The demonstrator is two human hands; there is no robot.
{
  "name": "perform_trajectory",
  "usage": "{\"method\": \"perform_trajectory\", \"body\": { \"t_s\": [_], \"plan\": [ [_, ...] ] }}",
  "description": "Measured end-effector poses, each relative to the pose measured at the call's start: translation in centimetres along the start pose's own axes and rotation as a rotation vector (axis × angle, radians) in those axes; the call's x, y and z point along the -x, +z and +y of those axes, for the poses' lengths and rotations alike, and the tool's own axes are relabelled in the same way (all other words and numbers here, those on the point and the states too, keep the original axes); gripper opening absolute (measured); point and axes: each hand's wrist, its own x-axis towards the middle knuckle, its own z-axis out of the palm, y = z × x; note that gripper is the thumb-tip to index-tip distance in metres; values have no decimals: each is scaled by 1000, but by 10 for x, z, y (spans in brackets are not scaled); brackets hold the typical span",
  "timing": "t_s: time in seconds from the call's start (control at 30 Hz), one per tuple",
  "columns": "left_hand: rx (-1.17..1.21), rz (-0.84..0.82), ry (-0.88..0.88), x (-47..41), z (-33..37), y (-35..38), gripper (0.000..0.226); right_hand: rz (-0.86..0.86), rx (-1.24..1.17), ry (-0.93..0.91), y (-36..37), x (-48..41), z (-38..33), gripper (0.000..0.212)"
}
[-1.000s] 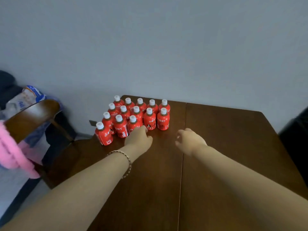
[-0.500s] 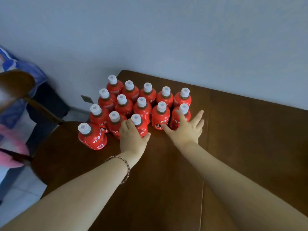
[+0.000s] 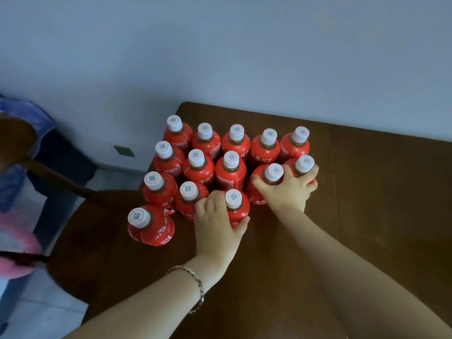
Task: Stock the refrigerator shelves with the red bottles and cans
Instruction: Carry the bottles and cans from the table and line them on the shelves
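Several red bottles with white caps [image 3: 230, 171] stand clustered at the far left corner of a dark wooden table [image 3: 381, 192]. My left hand [image 3: 215, 223] wraps around the nearest front bottle [image 3: 238, 209], fingers on its left side and thumb on its right. My right hand [image 3: 288, 192] is spread over two bottles at the cluster's right: one [image 3: 259, 189] between thumb and fingers, the other [image 3: 304, 165] under the outer fingers. All the bottles stand upright on the table. One bottle [image 3: 150, 226] sits apart at the front left. No refrigerator is in view.
A grey-blue wall rises right behind the table. A dark wooden chair [image 3: 22, 143] with blue and pink cloth [image 3: 17, 245] on it stands to the left, over a pale floor. The table's left edge runs close to the outermost bottles.
My head has moved closer to the bottles. My left hand has closed around the front bottle, and my right hand has gone from flat and spread to gripping two bottles on the right.
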Motion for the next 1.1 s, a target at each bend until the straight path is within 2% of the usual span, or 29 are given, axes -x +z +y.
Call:
{"method": "perform_trajectory", "body": {
  "t_s": [0.1, 0.17, 0.23, 0.3, 0.4, 0.53, 0.6, 0.7, 0.8, 0.9, 1.0, 1.1],
  "plan": [
    [180, -170, 50, 4, -7, -7, 60, -19, -8, -66, -14, 14, 13, 34],
    [283, -309, 79, 7, -14, -13, 62, -93, 18, -134, -28, 27, 29, 39],
    [364, -437, 113, 10, -22, -20, 66, -199, 72, -307, -43, 43, 49, 51],
    [451, -517, 130, 9, -27, -23, 70, -279, 159, -539, -54, 60, 71, 43],
    [488, -680, 162, 3, -25, -25, 87, -294, 170, -725, -54, 83, 86, 30],
    [343, -935, 285, -2, -14, -23, 129, -266, 75, -698, -44, 97, 84, 28],
    [309, -960, 316, 3, -7, -19, 138, -241, -60, -541, -45, 102, 90, 34],
    [327, -893, 346, 16, 1, -10, 140, -217, -226, -367, -50, 114, 100, 60],
    [377, -816, 351, 27, 3, 0, 139, -295, -259, -326, -51, 124, 109, 88],
    [402, -778, 349, 36, -4, 6, 139, -371, -183, -377, -58, 126, 126, 120],
    [407, -767, 344, 49, -11, 11, 145, -434, -85, -406, -72, 121, 142, 135],
    [417, -757, 345, 55, -11, 15, 147, -483, -65, -306, -76, 110, 149, 148]
  ]
}}
